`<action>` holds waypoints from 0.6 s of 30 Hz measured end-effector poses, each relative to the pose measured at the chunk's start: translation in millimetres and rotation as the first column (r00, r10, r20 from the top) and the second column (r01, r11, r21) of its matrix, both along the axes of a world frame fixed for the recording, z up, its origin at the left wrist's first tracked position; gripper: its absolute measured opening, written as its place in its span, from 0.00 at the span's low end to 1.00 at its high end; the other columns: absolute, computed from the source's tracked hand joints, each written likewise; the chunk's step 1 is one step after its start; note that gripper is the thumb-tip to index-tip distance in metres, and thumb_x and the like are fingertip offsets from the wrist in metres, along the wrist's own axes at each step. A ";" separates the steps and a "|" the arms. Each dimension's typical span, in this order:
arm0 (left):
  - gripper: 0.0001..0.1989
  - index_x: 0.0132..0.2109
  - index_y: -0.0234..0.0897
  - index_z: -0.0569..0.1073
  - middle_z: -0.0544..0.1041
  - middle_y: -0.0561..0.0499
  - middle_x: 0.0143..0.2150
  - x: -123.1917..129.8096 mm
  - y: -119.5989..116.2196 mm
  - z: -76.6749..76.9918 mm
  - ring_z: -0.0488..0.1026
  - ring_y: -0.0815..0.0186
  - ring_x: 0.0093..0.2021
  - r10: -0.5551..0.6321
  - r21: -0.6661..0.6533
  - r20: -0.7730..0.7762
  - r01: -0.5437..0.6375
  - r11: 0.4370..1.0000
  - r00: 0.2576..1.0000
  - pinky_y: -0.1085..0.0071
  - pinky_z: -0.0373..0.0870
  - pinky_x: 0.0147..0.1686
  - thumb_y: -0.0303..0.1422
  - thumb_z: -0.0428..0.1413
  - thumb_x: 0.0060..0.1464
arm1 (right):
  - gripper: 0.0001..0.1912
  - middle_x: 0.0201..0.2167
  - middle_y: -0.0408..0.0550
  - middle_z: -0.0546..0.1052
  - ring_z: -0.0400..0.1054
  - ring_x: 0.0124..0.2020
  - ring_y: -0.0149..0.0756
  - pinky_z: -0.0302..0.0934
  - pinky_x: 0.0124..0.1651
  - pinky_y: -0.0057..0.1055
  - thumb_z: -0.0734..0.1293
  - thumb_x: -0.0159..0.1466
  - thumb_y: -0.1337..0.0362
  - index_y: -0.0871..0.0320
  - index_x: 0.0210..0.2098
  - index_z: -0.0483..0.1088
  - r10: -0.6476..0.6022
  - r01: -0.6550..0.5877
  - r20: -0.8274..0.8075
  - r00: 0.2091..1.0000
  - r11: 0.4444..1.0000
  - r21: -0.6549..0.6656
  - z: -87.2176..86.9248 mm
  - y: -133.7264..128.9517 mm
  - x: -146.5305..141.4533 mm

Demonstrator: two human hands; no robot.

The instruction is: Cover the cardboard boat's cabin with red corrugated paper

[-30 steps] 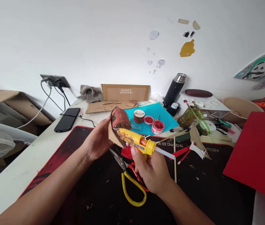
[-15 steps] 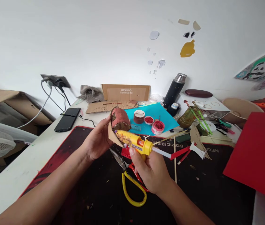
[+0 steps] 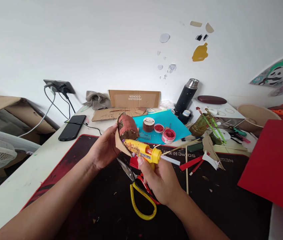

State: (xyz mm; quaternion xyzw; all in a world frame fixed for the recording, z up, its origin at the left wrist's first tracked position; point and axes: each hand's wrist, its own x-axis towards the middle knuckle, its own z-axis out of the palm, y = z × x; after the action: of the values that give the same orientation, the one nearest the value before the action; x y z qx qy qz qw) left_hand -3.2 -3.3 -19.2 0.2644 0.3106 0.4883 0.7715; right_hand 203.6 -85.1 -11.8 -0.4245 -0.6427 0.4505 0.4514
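- Now, the person's left hand [image 3: 106, 146] is closed around the edge of a cardboard piece [image 3: 128, 126], which is curved, partly painted reddish brown, and held up above the front of the counter [image 3: 52, 146].
- The right hand [image 3: 161, 180] grips a yellow glue gun [image 3: 138, 149], its thumb near the underside of the body; a pale glue stick [image 3: 170, 160] juts out of the back end toward the right.
- The nozzle end points left at the lower edge of the cardboard piece; whether it actually touches is hard to tell, as the tip is small and partly merges with the edge.
- Below both hands, scissors [image 3: 132, 181] with yellow and red handles lie on a black mat [image 3: 206, 210].
- To the right of the glue gun, a red strip [image 3: 190, 163] lies beside a white paper shape [image 3: 211, 160].
- Behind the cardboard piece, a blue sheet [image 3: 180, 128] carries an open paint jar [image 3: 168, 136], a small dish of red paint [image 3: 159, 128] and a brown jar with a pale lid [image 3: 148, 125].
- A black flask [image 3: 185, 96] stands near the wall, and a phone [image 3: 72, 128] lies left of the mat.
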 end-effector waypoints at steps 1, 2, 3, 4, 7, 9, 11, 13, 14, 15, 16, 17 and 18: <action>0.17 0.56 0.32 0.84 0.90 0.41 0.50 0.4 0.0 0.3 0.87 0.55 0.47 0.006 -0.005 0.002 -0.006 1.000 1.000 0.64 0.84 0.49 0.40 0.60 0.72 | 0.20 0.20 0.39 0.66 0.62 0.21 0.32 0.58 0.24 0.28 0.64 0.77 0.51 0.53 0.31 0.65 0.001 -0.001 -0.004 1.000 1.000 -0.006 -0.1 -0.2 -0.1; 0.17 0.56 0.32 0.84 0.90 0.42 0.50 0.9 -0.1 0.7 0.87 0.55 0.47 0.012 -0.010 0.004 -0.012 1.000 1.000 0.64 0.85 0.49 0.40 0.59 0.72 | 0.20 0.20 0.39 0.66 0.61 0.21 0.32 0.58 0.24 0.27 0.64 0.78 0.51 0.53 0.31 0.65 0.003 -0.003 -0.007 1.000 1.000 -0.010 -0.2 -0.4 -0.3; 0.17 0.56 0.32 0.84 0.90 0.42 0.49 1.3 -0.1 1.3 0.88 0.55 0.48 0.018 -0.013 0.006 -0.018 1.000 1.000 0.64 0.85 0.48 0.40 0.59 0.73 | 0.20 0.20 0.39 0.66 0.61 0.20 0.31 0.58 0.24 0.27 0.64 0.78 0.51 0.53 0.30 0.65 0.002 -0.003 -0.012 1.000 1.000 -0.014 -0.5 -0.8 -0.4; 0.17 0.56 0.33 0.84 0.90 0.42 0.49 1.5 0.0 2.0 0.88 0.55 0.47 0.023 -0.014 0.008 -0.023 1.000 1.000 0.64 0.85 0.48 0.40 0.58 0.73 | 0.21 0.20 0.39 0.66 0.61 0.20 0.31 0.58 0.23 0.27 0.64 0.78 0.51 0.53 0.30 0.64 0.000 0.000 -0.017 1.000 1.000 -0.015 -0.7 -1.3 -0.5; 0.17 0.54 0.32 0.84 0.90 0.42 0.48 0.6 0.6 3.1 0.88 0.56 0.46 0.014 0.000 0.009 -0.014 1.000 1.000 0.64 0.86 0.48 0.40 0.57 0.74 | 0.23 0.20 0.39 0.65 0.61 0.20 0.31 0.59 0.24 0.27 0.64 0.78 0.49 0.53 0.29 0.65 -0.015 0.015 -0.041 0.999 1.000 0.004 -1.7 -2.8 -0.1; 0.16 0.53 0.33 0.84 0.90 0.43 0.47 -1.0 1.2 2.1 0.88 0.56 0.45 -0.001 0.009 0.016 0.001 1.000 1.000 0.65 0.86 0.47 0.41 0.58 0.73 | 0.24 0.19 0.39 0.66 0.62 0.20 0.31 0.60 0.24 0.27 0.65 0.78 0.46 0.54 0.30 0.68 -0.031 0.033 -0.076 0.997 0.999 0.020 -2.6 -3.3 0.8; 0.15 0.52 0.34 0.84 0.90 0.43 0.46 -2.2 1.7 -0.4 0.88 0.56 0.45 -0.011 0.013 0.023 0.011 1.000 1.000 0.65 0.86 0.47 0.41 0.60 0.72 | 0.25 0.18 0.38 0.65 0.61 0.19 0.31 0.60 0.23 0.28 0.65 0.78 0.42 0.55 0.34 0.73 -0.038 0.040 -0.135 0.990 0.999 0.007 -3.7 -3.1 2.0; 0.15 0.53 0.34 0.84 0.90 0.43 0.47 -2.9 2.4 -2.4 0.88 0.56 0.44 -0.009 0.009 0.019 0.008 1.000 1.000 0.65 0.86 0.46 0.41 0.61 0.71 | 0.26 0.18 0.38 0.66 0.59 0.17 0.30 0.59 0.21 0.28 0.65 0.77 0.39 0.56 0.39 0.77 -0.044 0.038 -0.193 0.980 0.999 -0.034 -5.2 -2.0 3.3; 0.16 0.53 0.34 0.84 0.90 0.42 0.48 -3.5 3.1 -1.9 0.88 0.56 0.43 -0.003 -0.001 0.008 0.003 1.000 1.000 0.65 0.86 0.45 0.41 0.60 0.71 | 0.27 0.19 0.38 0.68 0.59 0.16 0.30 0.59 0.20 0.28 0.65 0.77 0.38 0.57 0.41 0.78 -0.051 0.040 -0.215 0.975 0.998 -0.056 -5.8 -1.2 4.0; 0.16 0.54 0.33 0.84 0.90 0.41 0.47 -4.7 4.2 0.2 0.88 0.55 0.42 0.014 -0.019 -0.009 -0.014 1.000 1.000 0.64 0.86 0.43 0.41 0.59 0.72 | 0.28 0.19 0.39 0.69 0.60 0.16 0.29 0.58 0.20 0.27 0.65 0.76 0.38 0.57 0.42 0.78 -0.062 0.045 -0.229 0.972 0.996 -0.076 -6.4 0.0 4.8; 0.17 0.54 0.32 0.83 0.90 0.40 0.47 -6.8 5.8 4.3 0.88 0.55 0.41 0.047 -0.039 -0.029 -0.048 0.998 0.999 0.64 0.86 0.41 0.41 0.58 0.72 | 0.29 0.19 0.39 0.70 0.60 0.15 0.29 0.58 0.19 0.27 0.66 0.76 0.37 0.58 0.43 0.78 -0.080 0.060 -0.240 0.967 0.994 -0.092 -6.9 1.4 5.7; 0.18 0.54 0.31 0.83 0.90 0.39 0.46 -10.3 8.0 10.7 0.88 0.55 0.39 0.096 -0.058 -0.048 -0.099 0.993 0.994 0.64 0.86 0.39 0.40 0.56 0.73 | 0.30 0.19 0.39 0.71 0.61 0.15 0.29 0.58 0.19 0.26 0.66 0.75 0.36 0.59 0.43 0.78 -0.100 0.075 -0.251 0.963 0.992 -0.106 -7.3 3.0 6.7; 0.18 0.53 0.30 0.83 0.89 0.38 0.43 -15.5 10.7 19.2 0.87 0.55 0.37 0.181 -0.066 -0.061 -0.185 0.981 0.982 0.65 0.86 0.38 0.39 0.54 0.74 | 0.31 0.18 0.39 0.71 0.61 0.15 0.29 0.58 0.19 0.26 0.66 0.74 0.35 0.59 0.43 0.78 -0.118 0.089 -0.259 0.959 0.989 -0.121 -7.7 4.9 7.7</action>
State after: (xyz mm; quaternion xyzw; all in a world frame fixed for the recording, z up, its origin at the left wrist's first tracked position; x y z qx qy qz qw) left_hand -18.7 7.4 0.0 0.2203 0.3720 0.5383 0.7234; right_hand 211.3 -80.2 -19.6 -0.4173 -0.5280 0.5131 0.5327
